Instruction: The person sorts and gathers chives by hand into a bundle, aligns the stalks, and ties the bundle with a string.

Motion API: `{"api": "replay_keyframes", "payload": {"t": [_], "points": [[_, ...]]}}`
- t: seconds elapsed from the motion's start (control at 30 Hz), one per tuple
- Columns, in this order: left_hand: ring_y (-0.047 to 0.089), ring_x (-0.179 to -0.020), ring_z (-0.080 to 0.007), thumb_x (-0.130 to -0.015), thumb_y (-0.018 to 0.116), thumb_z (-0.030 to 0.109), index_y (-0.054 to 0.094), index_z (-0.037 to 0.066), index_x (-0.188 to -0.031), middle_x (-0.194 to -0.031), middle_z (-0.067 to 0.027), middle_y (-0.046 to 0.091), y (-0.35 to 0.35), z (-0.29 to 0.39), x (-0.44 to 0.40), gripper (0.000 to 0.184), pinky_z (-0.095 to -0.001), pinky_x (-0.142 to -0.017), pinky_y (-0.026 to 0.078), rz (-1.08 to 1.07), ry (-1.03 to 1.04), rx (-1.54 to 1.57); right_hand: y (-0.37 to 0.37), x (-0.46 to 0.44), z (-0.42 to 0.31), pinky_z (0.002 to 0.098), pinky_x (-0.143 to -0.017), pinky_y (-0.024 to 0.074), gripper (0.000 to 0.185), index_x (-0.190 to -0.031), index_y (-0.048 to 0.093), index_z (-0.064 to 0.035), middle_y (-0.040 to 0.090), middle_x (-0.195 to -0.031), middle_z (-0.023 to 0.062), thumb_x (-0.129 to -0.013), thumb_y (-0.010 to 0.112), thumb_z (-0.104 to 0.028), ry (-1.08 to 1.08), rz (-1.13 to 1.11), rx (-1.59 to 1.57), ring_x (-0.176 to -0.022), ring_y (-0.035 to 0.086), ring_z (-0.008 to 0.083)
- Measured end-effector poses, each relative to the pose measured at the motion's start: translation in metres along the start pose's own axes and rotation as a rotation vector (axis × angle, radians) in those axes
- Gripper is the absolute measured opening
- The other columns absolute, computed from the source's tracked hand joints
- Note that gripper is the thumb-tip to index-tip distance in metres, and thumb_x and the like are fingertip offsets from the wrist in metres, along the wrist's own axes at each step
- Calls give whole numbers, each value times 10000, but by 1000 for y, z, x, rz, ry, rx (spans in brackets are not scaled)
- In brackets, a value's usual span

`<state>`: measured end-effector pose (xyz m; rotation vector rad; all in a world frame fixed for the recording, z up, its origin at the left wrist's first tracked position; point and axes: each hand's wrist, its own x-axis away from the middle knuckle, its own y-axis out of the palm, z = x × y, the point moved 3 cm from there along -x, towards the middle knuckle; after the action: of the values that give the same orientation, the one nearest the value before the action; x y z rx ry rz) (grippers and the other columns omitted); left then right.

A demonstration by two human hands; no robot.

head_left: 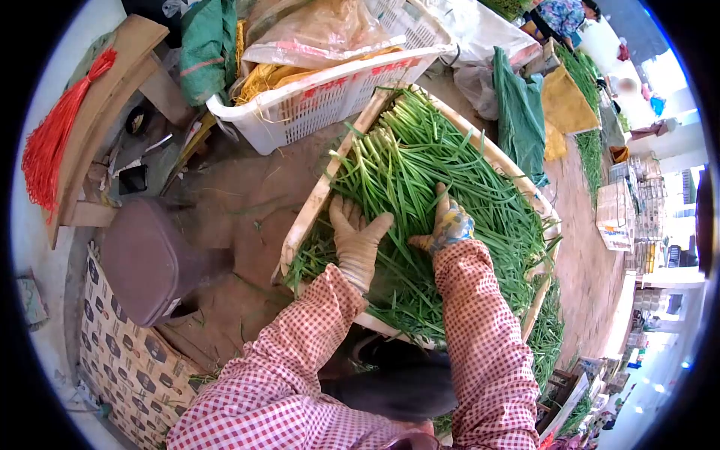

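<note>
Mid-frame, gloved left hand (358,244) and gloved right hand (448,225) pressed loosely, fingers spread, against long green stalks (409,176)!

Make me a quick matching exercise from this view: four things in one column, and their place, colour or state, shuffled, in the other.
1. Red string
2. Stool
3. White crate
4. Right hand

A. Has a plastic bag on top
B. Gloved, among green leaves
C. Hangs over a wooden bench
D. Dark brownish, standing on the floor

Pairs: 1-C, 2-D, 3-A, 4-B
</note>
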<state>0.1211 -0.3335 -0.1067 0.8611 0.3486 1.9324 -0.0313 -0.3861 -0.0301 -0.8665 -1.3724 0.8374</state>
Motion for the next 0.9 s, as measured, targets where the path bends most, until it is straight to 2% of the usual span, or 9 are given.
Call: {"api": "replay_keyframes", "payload": {"t": [0.17, 0.23, 0.37, 0.47, 0.53, 0.63, 0.73, 0.8, 0.9], "points": [[350, -1306, -249, -704, 821, 78, 119, 62, -1483, -1432, -140, 322, 0, -1, 7, 1048, -359, -1083, 335, -51, 53, 27, 33, 22, -11, 460, -935, 413, 948, -1437, 330, -102, 579, -1140, 174, -630, 802, -259, -88, 94, 130, -1056, 556, 350], [371, -1288, -243, -721, 812, 87, 113, 69, -1487, -1418, -133, 340, -2, -1, 8, 1037, -359, -1098, 324, -73, 73, 6, 71, 35, -2, 430, -874, 428, 849, -1453, 326, -147, 579, -1039, 135, -712, 721, -273, -345, 358, 203, -969, 565, 311], [447, -1202, -215, -763, 785, 155, 189, 61, -1475, -1371, -84, 413, -7, 3, 6, 933, -340, -1061, 341, 24, 154, 61, 91, 50, -11, 461, -848, 425, 796, -1443, 342, -172, 568, -1022, 151, -726, 674, -272, -421, 472, 174, -924, 563, 333], [497, -1140, -191, -766, 730, 32, 362, 41, -1401, -1269, -48, 527, -10, -1, -3, 734, -328, -1018, 384, 120, -17, 71, 65, 68, -17, 486, -890, 428, 793, -1445, 330, -160, 562, -1083, 195, -752, 676, -329, -411, 402, 146, -954, 576, 352], [512, -1124, -196, -766, 726, 19, 359, 50, -1404, -1261, -51, 534, -12, -5, -5, 737, -324, -1002, 398, 122, -27, 75, 33, 86, -16, 466, -941, 427, 704, -1369, 439, -67, 527, -1186, 222, -785, 677, -382, -428, 137, 79, -1115, 533, 331], [540, -1094, -209, -759, 721, -7, 356, 64, -1407, -1246, -60, 547, -15, -11, -6, 747, -315, -968, 430, 163, -52, 67, -38, 109, -12, 428, -867, 492, 566, -1242, 538, -26, 585, -1071, 212, -776, 716, -294, -355, -154, 103, -1032, 596, 312], [538, -1097, -208, -751, 719, -17, 358, 51, -1399, -1245, -64, 547, -13, -5, -1, 745, -316, -978, 431, 174, -13, 45, -95, 98, -19, 425, -771, 506, 321, -1018, 644, -68, 647, -889, 136, -736, 749, -182, -447, 512, -108, -869, 625, 319], [538, -1097, -209, -751, 718, -19, 361, 47, -1397, -1245, -66, 547, -13, -9, -4, 741, -316, -979, 429, 153, -17, 82, -111, 66, -40, 440, -790, 495, 366, -1076, 632, -57, 635, -977, 165, -756, 741, -194, -613, 604, -190, -917, 608, 345], [539, -1095, -213, -753, 711, -28, 375, 35, -1386, -1241, -69, 548, -16, -10, -7, 719, -318, -978, 432, 141, 0, 81, -87, -3, -68, 414, -1058, 387, 789, -1366, 420, -21, 504, -1319, 232, -757, 770, -379, -579, 284, -224, -1232, 479, 369]]}}
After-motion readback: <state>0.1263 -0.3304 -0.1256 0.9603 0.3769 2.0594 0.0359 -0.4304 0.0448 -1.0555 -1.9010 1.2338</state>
